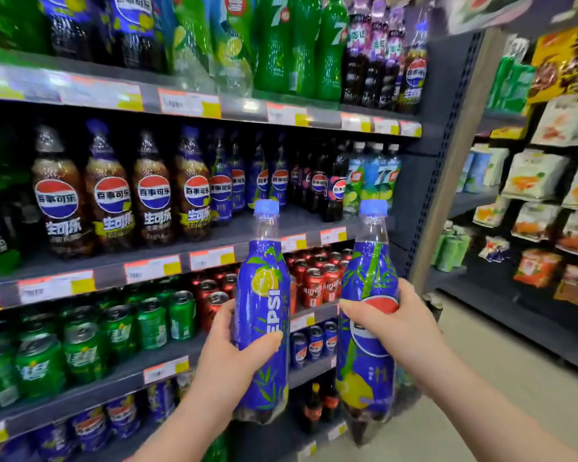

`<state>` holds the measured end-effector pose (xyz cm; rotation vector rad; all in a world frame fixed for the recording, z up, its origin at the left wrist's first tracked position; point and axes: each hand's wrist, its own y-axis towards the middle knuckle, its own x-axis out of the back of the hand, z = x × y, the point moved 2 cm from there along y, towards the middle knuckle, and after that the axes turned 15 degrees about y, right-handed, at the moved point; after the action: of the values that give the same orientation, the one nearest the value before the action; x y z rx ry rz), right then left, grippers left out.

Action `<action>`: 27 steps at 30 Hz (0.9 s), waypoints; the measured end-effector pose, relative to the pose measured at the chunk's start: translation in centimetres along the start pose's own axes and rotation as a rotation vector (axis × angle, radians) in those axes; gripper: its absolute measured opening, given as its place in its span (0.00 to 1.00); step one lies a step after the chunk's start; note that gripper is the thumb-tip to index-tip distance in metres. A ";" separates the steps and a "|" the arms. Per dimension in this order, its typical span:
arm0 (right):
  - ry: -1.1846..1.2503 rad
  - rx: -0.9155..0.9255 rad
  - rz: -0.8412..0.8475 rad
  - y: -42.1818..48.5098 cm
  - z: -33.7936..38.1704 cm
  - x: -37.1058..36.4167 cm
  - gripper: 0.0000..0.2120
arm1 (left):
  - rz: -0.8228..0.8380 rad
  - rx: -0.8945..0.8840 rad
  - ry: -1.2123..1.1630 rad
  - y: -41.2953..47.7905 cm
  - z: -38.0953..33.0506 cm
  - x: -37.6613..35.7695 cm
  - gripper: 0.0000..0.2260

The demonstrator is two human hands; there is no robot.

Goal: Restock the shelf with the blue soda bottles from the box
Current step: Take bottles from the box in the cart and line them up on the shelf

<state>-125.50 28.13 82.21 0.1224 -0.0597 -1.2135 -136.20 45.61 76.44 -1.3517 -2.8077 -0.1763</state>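
Observation:
My left hand [229, 353] grips a blue soda bottle [262, 295] with a light blue cap, held upright in front of the shelving. My right hand [392, 325] grips a second blue soda bottle [367, 371], also upright, a little to the right. Both bottles are raised toward the second shelf [254, 233], where matching blue bottles [244, 180] stand in rows behind a bare stretch of shelf board. The box is out of view.
Brown cola bottles [114, 195] fill the left of that shelf, dark bottles [327, 188] and green-blue ones [371, 175] its right. Red cans [317, 281] and green cans [90, 341] sit below. A snack rack [541, 195] stands across the aisle floor [501, 378] on the right.

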 end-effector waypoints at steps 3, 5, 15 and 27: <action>0.005 0.044 0.042 6.5 1.0 -1.9 0.17 | -0.050 -0.021 0.040 5.3 -0.2 0.2 0.30; -0.004 0.065 0.065 10.7 1.2 -3.2 0.18 | -0.080 -0.036 0.063 8.6 -0.3 0.5 0.29; -0.018 0.044 0.277 29.0 1.1 -10.4 0.22 | -0.246 -0.077 0.082 19.0 -1.7 0.1 0.21; -0.011 0.158 0.470 41.3 0.7 -19.4 0.38 | -0.531 -0.074 0.082 23.6 -1.9 -2.9 0.23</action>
<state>-93.94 60.43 88.46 0.2264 -0.1842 -0.7393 -115.98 57.75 80.32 -0.5579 -3.0413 -0.3351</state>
